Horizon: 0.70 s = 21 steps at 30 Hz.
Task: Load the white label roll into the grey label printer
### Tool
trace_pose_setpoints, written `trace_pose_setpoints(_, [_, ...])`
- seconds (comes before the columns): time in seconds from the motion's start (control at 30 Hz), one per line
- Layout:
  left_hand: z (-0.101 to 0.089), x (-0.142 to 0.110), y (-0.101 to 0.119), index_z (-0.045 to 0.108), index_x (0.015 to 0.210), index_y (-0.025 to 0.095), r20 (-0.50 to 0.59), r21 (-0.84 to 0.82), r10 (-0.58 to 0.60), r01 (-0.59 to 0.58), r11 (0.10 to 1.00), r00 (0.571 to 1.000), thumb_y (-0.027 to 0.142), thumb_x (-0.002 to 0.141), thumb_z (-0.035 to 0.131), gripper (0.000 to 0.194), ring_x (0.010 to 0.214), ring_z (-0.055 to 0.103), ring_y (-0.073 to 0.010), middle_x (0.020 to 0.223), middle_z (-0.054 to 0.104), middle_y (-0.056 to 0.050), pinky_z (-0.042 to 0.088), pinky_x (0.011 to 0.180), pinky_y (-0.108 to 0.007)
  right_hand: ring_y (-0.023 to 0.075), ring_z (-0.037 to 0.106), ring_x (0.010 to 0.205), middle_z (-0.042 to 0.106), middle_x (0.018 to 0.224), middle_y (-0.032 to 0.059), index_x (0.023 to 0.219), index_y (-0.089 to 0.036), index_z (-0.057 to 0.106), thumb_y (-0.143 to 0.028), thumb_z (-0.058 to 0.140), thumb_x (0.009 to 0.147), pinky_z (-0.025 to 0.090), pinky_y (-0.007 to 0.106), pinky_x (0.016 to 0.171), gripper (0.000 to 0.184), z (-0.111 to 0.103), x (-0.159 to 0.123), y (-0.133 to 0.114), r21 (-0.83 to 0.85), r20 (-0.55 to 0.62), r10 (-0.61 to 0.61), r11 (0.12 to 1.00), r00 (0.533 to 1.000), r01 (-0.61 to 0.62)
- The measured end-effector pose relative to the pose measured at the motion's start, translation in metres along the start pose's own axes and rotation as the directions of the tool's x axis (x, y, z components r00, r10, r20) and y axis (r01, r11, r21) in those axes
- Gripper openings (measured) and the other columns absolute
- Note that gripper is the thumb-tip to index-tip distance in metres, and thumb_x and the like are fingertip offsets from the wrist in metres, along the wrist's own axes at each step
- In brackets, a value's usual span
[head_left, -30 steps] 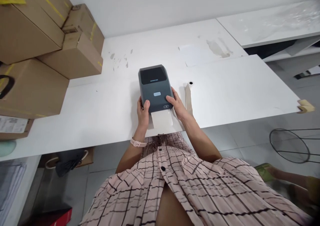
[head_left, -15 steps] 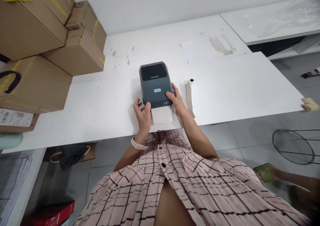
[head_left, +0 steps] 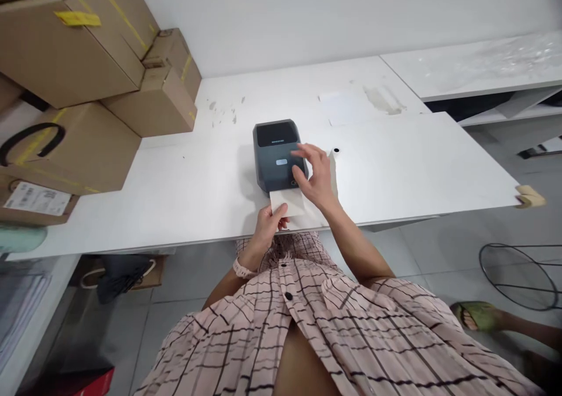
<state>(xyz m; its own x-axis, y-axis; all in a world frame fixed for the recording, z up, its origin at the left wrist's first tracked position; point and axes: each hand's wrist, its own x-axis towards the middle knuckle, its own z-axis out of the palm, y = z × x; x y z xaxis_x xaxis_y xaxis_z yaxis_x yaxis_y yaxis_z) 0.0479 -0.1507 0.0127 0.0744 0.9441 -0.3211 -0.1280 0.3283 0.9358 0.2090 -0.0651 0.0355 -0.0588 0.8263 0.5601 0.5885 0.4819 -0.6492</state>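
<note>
A dark grey label printer (head_left: 276, 165) stands on the white table, with a blank white label strip (head_left: 292, 202) sticking out of its front. My left hand (head_left: 267, 223) pinches the left side of that strip, thumb on top and fingers beneath. Over the printer's right front part is my right hand (head_left: 315, 174), its fingers apart and holding nothing; whether it touches the casing I cannot tell. Just right of this hand lies a small paper roll (head_left: 336, 150) with a loose tail, partly hidden behind the wrist.
Cardboard boxes (head_left: 88, 144) with yellow tape are stacked at the table's left end. A flat white sheet (head_left: 345, 108) lies behind the roll. A padded corner (head_left: 530, 196) sticks out at the table's right. On the floor at the right, another person's foot in a green sandal (head_left: 478, 316) shows.
My left hand has left the printer's front left corner and taken hold of the label strip. My right hand has lifted off the printer's side and opened above it. The view has shifted slightly.
</note>
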Motion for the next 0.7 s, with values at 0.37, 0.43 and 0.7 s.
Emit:
trace_pose_setpoints(0.37, [-0.027,0.035,0.016,0.060,0.132,0.024,-0.359,0.273,0.450,-0.369,0.888,0.818,0.049,0.095,0.060,0.046,0.130,0.060,-0.0233,0.143,0.062,-0.011,0.053,0.104,-0.035,0.0282,0.067,0.112,0.076,0.111,0.0108,0.127,-0.019,0.059,-0.028,0.048,0.101,0.036,0.054,0.123,0.030,0.013,0.004,-0.032,-0.264,0.185,-0.204,0.932,0.961,0.249])
trace_pose_setpoints(0.43, [-0.019,0.041,0.024,0.052,0.145,0.025,-0.309,0.246,0.447,-0.384,0.890,0.839,0.053,0.096,0.057,0.057,0.145,0.050,-0.0266,0.158,0.051,-0.011,0.046,0.115,-0.038,0.0277,0.066,0.117,0.076,0.115,0.0093,0.127,-0.022,0.059,-0.032,0.051,0.101,0.037,0.055,0.122,0.029,0.008,-0.003,-0.026,-0.154,0.105,-0.139,0.976,0.985,0.154])
trace_pose_setpoints(0.7, [-0.014,0.046,0.009,0.038,0.160,0.029,-0.284,0.266,0.418,-0.348,0.899,0.863,0.069,0.099,0.039,0.073,0.158,0.031,-0.0258,0.171,0.034,-0.006,0.031,0.129,-0.041,0.0287,0.048,0.148,0.052,0.157,0.0143,0.152,-0.026,0.040,-0.057,0.048,0.101,0.040,0.056,0.122,0.060,0.007,-0.044,0.010,0.466,0.031,0.435,0.790,0.900,-0.398])
